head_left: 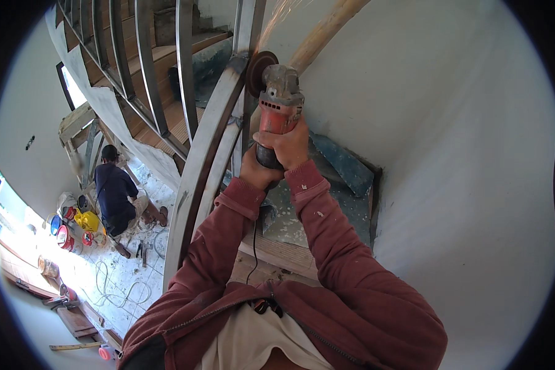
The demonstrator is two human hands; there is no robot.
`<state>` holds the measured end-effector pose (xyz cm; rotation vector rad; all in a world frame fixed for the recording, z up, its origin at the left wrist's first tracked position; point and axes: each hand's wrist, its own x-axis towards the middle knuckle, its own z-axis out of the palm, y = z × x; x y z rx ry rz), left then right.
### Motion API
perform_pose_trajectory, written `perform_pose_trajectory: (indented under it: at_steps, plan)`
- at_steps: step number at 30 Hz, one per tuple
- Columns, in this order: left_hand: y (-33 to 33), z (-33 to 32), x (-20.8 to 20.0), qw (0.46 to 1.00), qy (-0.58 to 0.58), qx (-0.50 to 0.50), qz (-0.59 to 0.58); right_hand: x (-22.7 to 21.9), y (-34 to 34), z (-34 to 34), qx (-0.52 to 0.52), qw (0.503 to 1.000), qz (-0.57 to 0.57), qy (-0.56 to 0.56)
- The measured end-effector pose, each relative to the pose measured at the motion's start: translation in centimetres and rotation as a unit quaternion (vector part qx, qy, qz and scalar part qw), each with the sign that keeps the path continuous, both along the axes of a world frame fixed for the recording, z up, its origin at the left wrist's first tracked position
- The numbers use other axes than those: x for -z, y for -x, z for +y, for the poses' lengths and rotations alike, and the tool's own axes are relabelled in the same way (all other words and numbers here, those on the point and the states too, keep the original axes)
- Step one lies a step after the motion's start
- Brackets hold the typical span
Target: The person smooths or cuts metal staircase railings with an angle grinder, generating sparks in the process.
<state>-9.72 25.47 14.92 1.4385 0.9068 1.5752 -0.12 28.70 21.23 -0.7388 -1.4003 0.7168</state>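
Note:
Both my hands are wrapped round a red and grey angle grinder [276,117], held out in front of me. My right hand [293,145] grips its body, while my left hand [258,169] closes round the dark rear end of the handle. The grinder's disc [262,73] is against or very close to a joint on the bare metal stair railing [228,86]. Orange sparks [279,18] fly up and away from it. A black cord [254,253] hangs from the grinder down toward my jacket.
Metal balusters [147,68] and wooden stair treads [157,61] lie left of the railing. A wooden pole [327,34] leans behind the grinder near the white wall [450,123]. Lower left, another person [114,191] crouches beside buckets [66,237]; a coiled hose [114,287] lies on the floor.

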Motion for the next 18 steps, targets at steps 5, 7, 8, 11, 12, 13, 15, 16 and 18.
perform_pose_trajectory:
  at_steps: [5,7,8,11,12,13,15,16,18]
  plan:
    - [0.2,0.6,0.4,1.0,0.005,-0.003,0.017,-0.3,-0.2,0.1,-0.011,1.0,0.007,0.022]
    - [0.1,0.6,0.3,1.0,-0.005,-0.01,0.023,-0.1,0.0,0.0,-0.019,1.0,0.016,0.002]
    - [0.0,0.3,-0.1,1.0,-0.001,0.006,0.001,-0.1,0.0,-0.1,-0.027,0.999,0.025,-0.016]
    - [0.1,0.5,0.2,0.999,0.028,0.034,-0.012,-0.7,-0.1,-0.7,0.038,0.998,-0.027,0.03]
    - [0.0,0.6,0.7,0.998,0.05,0.045,-0.004,-0.3,-0.3,-1.2,0.038,0.998,-0.026,0.034]
    - [-0.2,0.4,1.4,0.998,0.05,0.047,-0.001,0.1,-0.6,-1.4,0.003,0.999,0.019,0.036]
    - [-0.9,-0.3,3.2,0.999,0.029,0.002,0.023,1.2,-1.3,-1.7,-0.035,0.996,0.067,0.036]
    - [-1.2,-1.3,3.7,0.999,0.031,0.001,0.025,2.1,-2.0,-2.4,-0.054,0.993,0.078,0.075]
    - [-2.0,-3.2,4.7,0.994,0.058,0.023,0.086,4.4,-3.4,-3.7,-0.069,0.986,0.094,0.117]
